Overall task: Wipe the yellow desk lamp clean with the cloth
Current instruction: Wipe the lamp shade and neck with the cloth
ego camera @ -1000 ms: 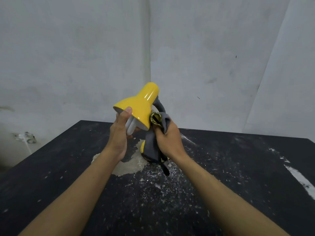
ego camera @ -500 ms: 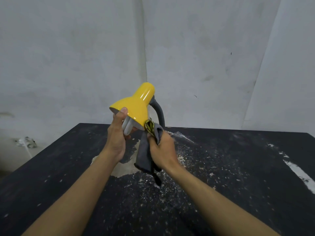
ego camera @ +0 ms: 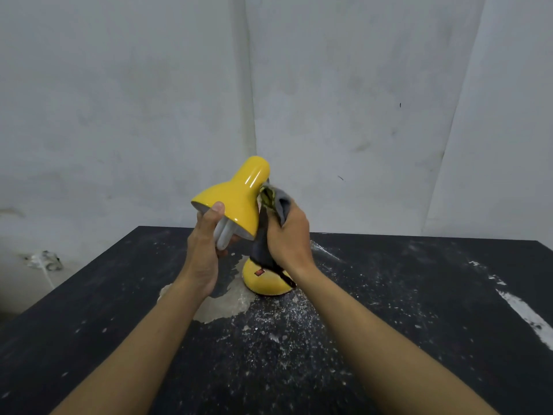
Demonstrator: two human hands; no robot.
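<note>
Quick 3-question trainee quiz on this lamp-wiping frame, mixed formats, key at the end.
1. True or false: the left hand grips the shade at its rim.
2. Multiple choice: the cloth held by the right hand is pressed against A) the bulb, B) the shade's right side near the neck, C) the table.
3. Fill in: the lamp's yellow base rests on the ____.

Key: 1 true; 2 B; 3 table.
</note>
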